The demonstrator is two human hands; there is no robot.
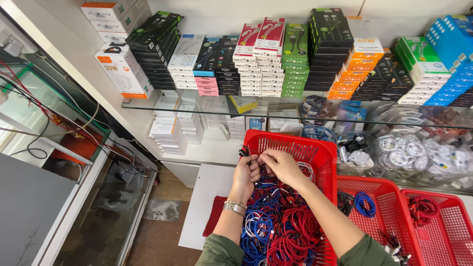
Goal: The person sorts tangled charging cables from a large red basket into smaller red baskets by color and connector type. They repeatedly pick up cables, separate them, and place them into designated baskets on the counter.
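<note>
A red plastic basket (315, 150) in front of me is filled with several coiled red, blue and white cables (283, 224). My left hand (246, 173), with a metal bracelet at the wrist, reaches into the basket's far left corner. It pinches a dark cable end (245, 152) near the rim. My right hand (279, 164) is beside it, fingers closed on the same cable. Both hands touch each other above the cable pile.
Two more red baskets (389, 216) (451, 231) stand to the right, holding a few cables. A glass shelf (148, 104) carries stacked boxes (256, 64) of chargers and cables. Bagged white cables (404, 152) lie under the shelf at right. A glass counter (98, 197) stands at left.
</note>
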